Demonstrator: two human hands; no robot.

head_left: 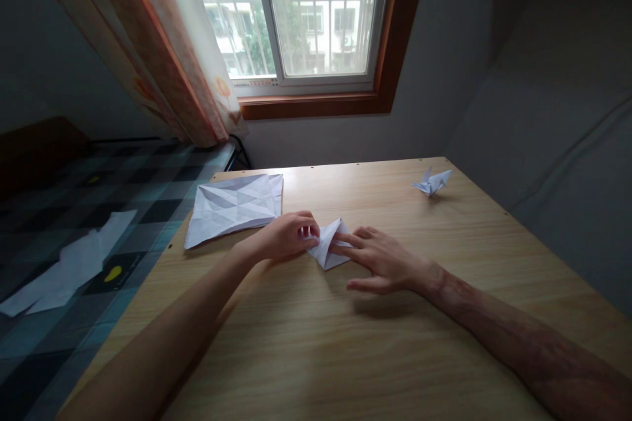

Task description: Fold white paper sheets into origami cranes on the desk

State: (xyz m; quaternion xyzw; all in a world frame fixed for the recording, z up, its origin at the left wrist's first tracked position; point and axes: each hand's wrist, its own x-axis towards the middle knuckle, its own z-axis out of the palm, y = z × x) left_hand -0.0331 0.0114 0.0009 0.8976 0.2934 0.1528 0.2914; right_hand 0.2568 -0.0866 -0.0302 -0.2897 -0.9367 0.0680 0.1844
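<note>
A small, partly folded white paper piece point(330, 245) lies in the middle of the wooden table point(345, 342). My left hand point(286, 237) is curled, its fingertips pinching the paper's left edge. From the right, my right hand point(382, 260) lies flat with fingers stretched out, its fingertips pressing down on the paper's right flap.
A creased white sheet point(234, 205) lies at the table's far left. A finished folded paper bird point(432, 181) stands at the far right. White paper scraps point(69, 263) lie on the checked bed cover to the left. A window and curtain are behind the table.
</note>
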